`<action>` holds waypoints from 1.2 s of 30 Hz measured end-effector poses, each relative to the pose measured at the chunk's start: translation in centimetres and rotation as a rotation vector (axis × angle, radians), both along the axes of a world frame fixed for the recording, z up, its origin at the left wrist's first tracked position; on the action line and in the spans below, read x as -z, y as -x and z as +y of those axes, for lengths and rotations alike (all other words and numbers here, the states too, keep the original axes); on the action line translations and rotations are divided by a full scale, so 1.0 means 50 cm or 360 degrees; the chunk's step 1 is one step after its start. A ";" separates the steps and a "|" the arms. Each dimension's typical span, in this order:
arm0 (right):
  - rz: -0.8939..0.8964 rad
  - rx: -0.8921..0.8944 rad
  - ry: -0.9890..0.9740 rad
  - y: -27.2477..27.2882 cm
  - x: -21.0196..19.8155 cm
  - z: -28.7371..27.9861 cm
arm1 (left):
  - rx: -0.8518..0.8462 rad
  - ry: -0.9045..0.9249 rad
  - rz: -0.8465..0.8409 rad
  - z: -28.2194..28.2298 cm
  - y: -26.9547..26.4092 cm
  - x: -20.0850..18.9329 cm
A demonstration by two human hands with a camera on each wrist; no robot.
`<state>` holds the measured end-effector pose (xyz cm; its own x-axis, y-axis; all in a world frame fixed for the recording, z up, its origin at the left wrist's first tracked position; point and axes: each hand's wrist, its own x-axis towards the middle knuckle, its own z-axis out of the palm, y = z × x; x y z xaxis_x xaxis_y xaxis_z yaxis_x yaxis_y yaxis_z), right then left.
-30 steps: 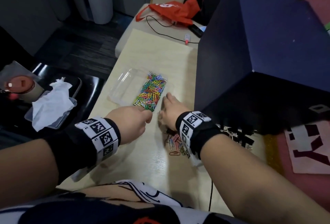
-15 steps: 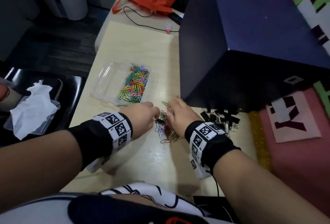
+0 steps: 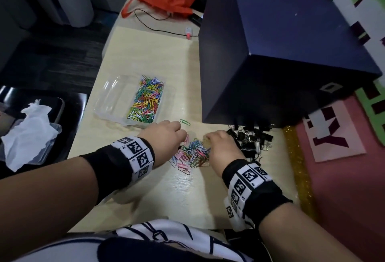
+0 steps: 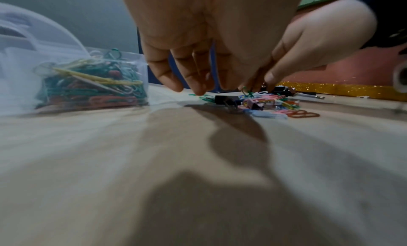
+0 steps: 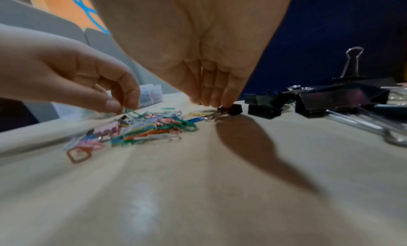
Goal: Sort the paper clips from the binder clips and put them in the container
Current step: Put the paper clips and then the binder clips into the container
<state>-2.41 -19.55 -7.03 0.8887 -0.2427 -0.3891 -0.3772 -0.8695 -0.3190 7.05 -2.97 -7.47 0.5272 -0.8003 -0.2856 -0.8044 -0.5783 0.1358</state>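
Now, from the head view, both hands work at the mixed pile of paper clips [image 3: 192, 153] on the desk [image 3: 145, 53], between the container [image 3: 116, 103] and the black binder clips [image 3: 250, 139]. From the left wrist view, the left hand [image 4: 198, 40] has curled fingers pinching a green clip. From the right wrist view, the right hand [image 5: 209, 49] pinches a small binder clip [image 5: 233, 109]. Next, I judge, each piece must go to its own side.
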 end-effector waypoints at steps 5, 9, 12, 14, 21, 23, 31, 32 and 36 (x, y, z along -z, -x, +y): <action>0.0003 -0.0064 -0.0007 0.010 0.007 -0.010 | 0.0004 -0.0071 0.0075 0.005 0.012 -0.005; -0.0030 0.0033 0.0099 0.002 0.000 -0.041 | -0.0083 -0.0036 0.0122 0.013 0.006 -0.002; 0.0121 0.0062 0.0168 -0.002 0.000 -0.051 | -0.0128 -0.0058 0.0125 0.019 0.005 0.000; 0.0107 0.0086 0.0258 -0.004 -0.002 -0.051 | -0.0167 -0.0083 0.0140 0.020 0.005 -0.003; 0.0177 -0.0020 0.0247 -0.002 -0.005 -0.019 | -0.0257 0.0054 0.0164 0.018 0.006 -0.015; 0.0218 -0.0011 0.0289 -0.003 -0.004 -0.012 | -0.0288 0.0133 0.0187 0.020 0.004 -0.019; 0.0215 -0.0098 0.0219 -0.035 -0.008 0.030 | -0.0372 0.0453 0.0195 0.044 0.007 -0.039; 0.0164 -0.0090 0.0185 -0.044 -0.010 0.036 | -0.0378 0.0469 0.0204 0.051 0.007 -0.039; -0.0073 -0.0220 0.0018 -0.083 -0.022 0.056 | -0.0385 0.0397 0.0170 0.074 0.007 -0.041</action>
<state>1.72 -16.73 -5.95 0.9306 -0.1210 -0.3454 -0.2389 -0.9158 -0.3228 6.71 0.71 -5.43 0.6878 -0.7078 -0.1610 -0.6219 -0.6889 0.3724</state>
